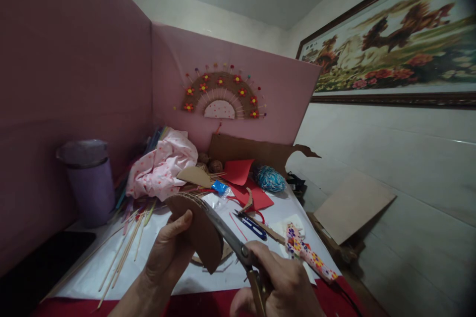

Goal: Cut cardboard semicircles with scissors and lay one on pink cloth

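Note:
My left hand [169, 257] pinches a curved piece of brown cardboard [199, 230], thumb on its near face, holding it upright above the table. My right hand [284, 285] grips a pair of scissors [226, 235] by the handles. The blades point up and left and meet the top right edge of the cardboard. Thin cardboard offcuts lie on the white table sheet [163, 257] just below the piece.
A purple lidded cup [91, 178] stands at left; wooden sticks [124, 252], pink dotted cloth [161, 168], red paper [243, 183], blue yarn [269, 178], a blue clipper [253, 225] and a flowered glue gun [308, 252] lie around. A pink board with a fan decoration [221, 96] backs the table.

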Demonstrator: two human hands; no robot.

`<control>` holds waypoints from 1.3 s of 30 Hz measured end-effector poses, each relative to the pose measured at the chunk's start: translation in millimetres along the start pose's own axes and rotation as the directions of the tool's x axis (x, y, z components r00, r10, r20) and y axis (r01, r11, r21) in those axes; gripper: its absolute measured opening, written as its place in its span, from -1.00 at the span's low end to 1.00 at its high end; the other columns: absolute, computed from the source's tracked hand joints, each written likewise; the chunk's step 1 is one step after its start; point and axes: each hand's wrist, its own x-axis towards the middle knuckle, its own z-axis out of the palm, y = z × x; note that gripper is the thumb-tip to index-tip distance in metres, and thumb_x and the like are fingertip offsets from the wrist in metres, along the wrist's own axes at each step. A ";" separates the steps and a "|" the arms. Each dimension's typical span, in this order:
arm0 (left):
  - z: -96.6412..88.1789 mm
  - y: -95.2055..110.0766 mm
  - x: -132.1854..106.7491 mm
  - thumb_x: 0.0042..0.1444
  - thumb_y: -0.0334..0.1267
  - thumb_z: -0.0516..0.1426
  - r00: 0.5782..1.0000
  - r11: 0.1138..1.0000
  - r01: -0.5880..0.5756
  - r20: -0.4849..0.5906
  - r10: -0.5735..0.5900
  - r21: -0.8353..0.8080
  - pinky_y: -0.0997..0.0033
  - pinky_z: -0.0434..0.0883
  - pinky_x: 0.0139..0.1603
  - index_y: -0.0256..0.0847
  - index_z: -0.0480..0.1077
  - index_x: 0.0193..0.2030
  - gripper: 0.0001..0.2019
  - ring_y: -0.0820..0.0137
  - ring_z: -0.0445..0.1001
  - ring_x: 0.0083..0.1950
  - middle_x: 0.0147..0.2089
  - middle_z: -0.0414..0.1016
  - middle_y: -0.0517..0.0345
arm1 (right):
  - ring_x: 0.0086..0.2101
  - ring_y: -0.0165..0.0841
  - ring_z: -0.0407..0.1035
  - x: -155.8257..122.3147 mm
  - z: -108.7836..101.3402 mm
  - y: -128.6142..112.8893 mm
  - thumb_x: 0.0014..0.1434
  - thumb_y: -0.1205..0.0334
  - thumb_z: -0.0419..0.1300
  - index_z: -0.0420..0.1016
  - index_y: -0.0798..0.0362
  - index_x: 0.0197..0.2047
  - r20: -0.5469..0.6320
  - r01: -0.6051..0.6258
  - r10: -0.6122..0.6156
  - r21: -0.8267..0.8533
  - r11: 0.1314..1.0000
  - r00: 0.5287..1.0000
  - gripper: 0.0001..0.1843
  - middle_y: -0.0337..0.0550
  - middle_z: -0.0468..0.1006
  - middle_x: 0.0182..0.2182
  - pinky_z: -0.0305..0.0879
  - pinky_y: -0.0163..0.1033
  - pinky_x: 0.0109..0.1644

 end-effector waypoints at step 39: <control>-4.9 -2.8 -0.1 -0.41 -0.43 0.42 0.991 0.986 -0.041 0.132 0.019 0.165 0.45 0.49 -0.40 -0.23 0.53 -0.20 -0.51 0.35 0.53 -0.44 -0.42 0.62 0.09 | -0.63 -0.45 0.26 4.9 -19.3 3.2 -0.08 -0.05 0.32 0.40 0.02 -0.32 0.114 -0.102 0.101 0.003 0.995 0.988 -0.64 -0.30 0.50 -0.55 0.03 -0.38 -0.58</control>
